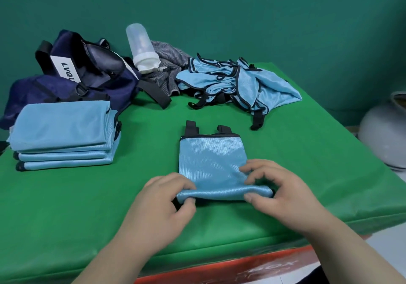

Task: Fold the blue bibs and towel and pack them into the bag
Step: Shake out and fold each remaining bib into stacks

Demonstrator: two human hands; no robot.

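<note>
Right now my left hand [162, 204] and my right hand [276, 193] each pinch one end of the near rolled edge of a blue bib [212, 163]. It lies flat in the middle of the green table [307, 174], its black straps pointing away from me. Folded blue bibs [63, 134] sit in a neat stack on my left. Behind the stack is the dark blue bag [87, 75]. More loose blue bibs [237, 84] lie in a heap at the back. A clear bottle [142, 46] leans on a gray towel [167, 64] beside the bag.
</note>
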